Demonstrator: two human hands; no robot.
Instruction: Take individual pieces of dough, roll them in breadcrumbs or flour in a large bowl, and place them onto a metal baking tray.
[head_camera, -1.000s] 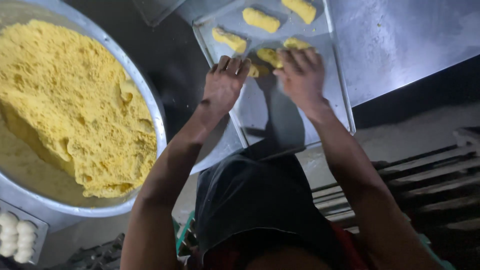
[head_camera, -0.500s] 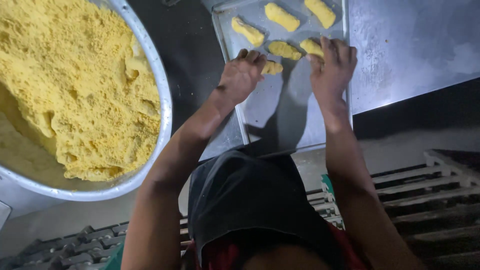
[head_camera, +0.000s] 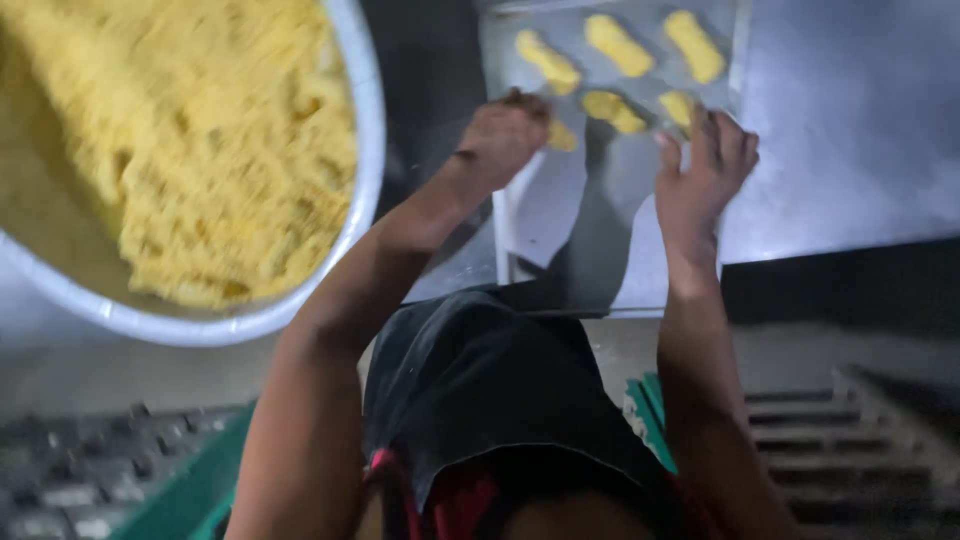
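- Both hands have drawn apart since the earlier frames: the left hand (head_camera: 505, 135) now sits at the tray's left edge, while the right hand (head_camera: 705, 170) has slid toward the tray's right edge.
- The left hand is curled loosely, knuckles up, resting on the metal tray (head_camera: 570, 220) just beside a small yellow dough piece (head_camera: 562, 136); whether it pinches that piece cannot be told, since the frame is blurred.
- The right hand has its fingers spread, tips pointing to the far end of the tray, touching the near side of another dough piece (head_camera: 678, 106).
- Three more shaped dough pieces lie in a row at the far end of the tray: one at the left (head_camera: 547, 62), one in the middle (head_camera: 620, 45), one at the right (head_camera: 694, 45).
- A further piece (head_camera: 613, 111) lies between the two hands, a little beyond them.
- The near half of the tray is bare metal.
- The tray rests on a shiny steel worktop (head_camera: 850, 140).
- A large pale bowl (head_camera: 365, 150) stands left of the tray, filled with crumbly yellow dough (head_camera: 200, 140).
- The person's dark shirt (head_camera: 490, 390) fills the lower middle of the view.
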